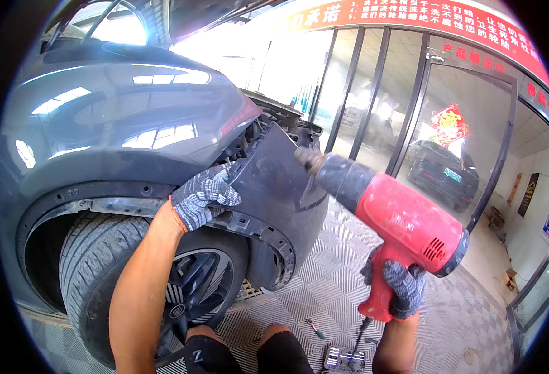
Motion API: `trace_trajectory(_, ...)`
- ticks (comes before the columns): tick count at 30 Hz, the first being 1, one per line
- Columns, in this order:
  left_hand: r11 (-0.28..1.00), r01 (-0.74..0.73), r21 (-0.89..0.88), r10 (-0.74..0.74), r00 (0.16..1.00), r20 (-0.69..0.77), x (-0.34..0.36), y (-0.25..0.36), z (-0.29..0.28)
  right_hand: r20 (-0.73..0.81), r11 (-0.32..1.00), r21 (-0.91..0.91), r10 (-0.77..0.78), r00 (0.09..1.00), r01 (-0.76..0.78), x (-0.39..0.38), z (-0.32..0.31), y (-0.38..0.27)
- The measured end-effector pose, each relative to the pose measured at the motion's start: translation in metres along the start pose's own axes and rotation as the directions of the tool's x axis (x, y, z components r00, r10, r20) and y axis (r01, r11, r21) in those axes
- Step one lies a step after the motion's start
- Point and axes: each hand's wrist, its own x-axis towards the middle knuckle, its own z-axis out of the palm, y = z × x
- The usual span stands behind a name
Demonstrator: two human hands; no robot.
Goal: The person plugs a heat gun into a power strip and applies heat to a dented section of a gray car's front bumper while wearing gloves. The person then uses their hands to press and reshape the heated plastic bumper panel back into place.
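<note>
My left hand (pixel 205 197), in a grey knit glove, grips the edge of the loosened dark grey bumper panel (pixel 268 187) beside the car's fender (pixel 119 112). My right hand (pixel 399 283), gloved alike, is closed around the handle of a red heat gun (pixel 402 221). Its dark front and metal nozzle (pixel 309 161) are raised toward the upper corner of the bumper panel; whether they touch it I cannot tell. Below my left hand is the wheel arch trim (pixel 94 201), with exposed clips and holes along it.
A black-spoked wheel (pixel 193 293) stands below the fender. On the patterned floor (pixel 349 262) lie a tool with a green handle (pixel 316 329) and an open socket set (pixel 343 358). A cord hangs from the gun. Glass doors (pixel 443 156) stand at the right, a dark car behind them.
</note>
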Motion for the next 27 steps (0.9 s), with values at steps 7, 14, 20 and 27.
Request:
trace_trajectory(7, 0.939, 0.141, -0.314, -0.116, 0.988, 0.098, 0.022, -0.029, 0.006, 0.053, 0.995, -0.098, 0.026, 0.998, -0.021, -0.009, -0.023, -0.010)
trace_trajectory(14, 0.983, 0.056, -0.175, -0.041, 0.996, 0.085, 0.008, -0.015, -0.003, -0.020, 1.000, -0.029, 0.007, 1.000, -0.007, -0.005, -0.011, -0.003)
trace_trajectory(20, 0.988, 0.028, -0.151, -0.025, 0.999, 0.021, 0.011, -0.015, -0.002, 0.015, 0.999, -0.025, 0.028, 0.999, -0.028, -0.011, -0.016, -0.001)
trace_trajectory(27, 0.971, 0.048, -0.235, -0.041, 0.999, 0.033, 0.007, -0.007, 0.007, 0.072, 0.997, -0.046, 0.061, 0.996, -0.058, -0.013, -0.021, -0.002)
